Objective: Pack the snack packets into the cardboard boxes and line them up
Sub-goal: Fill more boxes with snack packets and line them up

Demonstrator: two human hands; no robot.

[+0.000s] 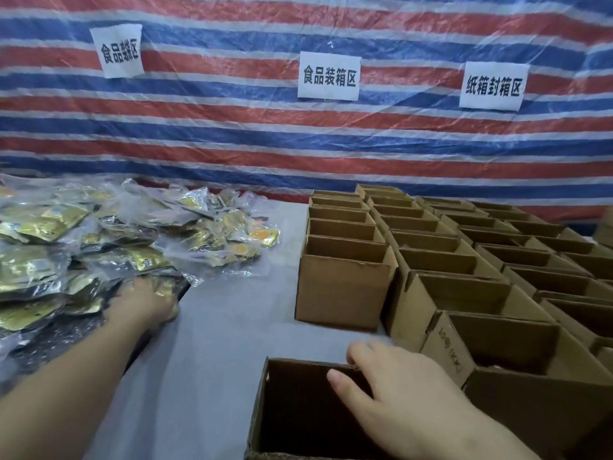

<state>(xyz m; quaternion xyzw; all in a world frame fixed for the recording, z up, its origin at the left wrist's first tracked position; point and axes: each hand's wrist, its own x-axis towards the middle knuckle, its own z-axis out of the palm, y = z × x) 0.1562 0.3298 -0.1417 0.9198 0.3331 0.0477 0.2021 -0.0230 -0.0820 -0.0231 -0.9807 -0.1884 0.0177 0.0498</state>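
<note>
A heap of gold and clear snack packets [99, 234] covers the left side of the grey table. My left hand [146, 302] reaches into the heap's near edge, fingers curled round a packet [166, 287]. An open, empty cardboard box [298, 410] stands at the front centre. My right hand [391, 386] grips this box's far wall, thumb inside and fingers over the rim.
Several rows of open cardboard boxes [464, 260] fill the right half of the grey table [215, 343]. A striped red, blue and white tarp [298, 144] with three paper signs hangs behind. A bare strip of table lies between the heap and the boxes.
</note>
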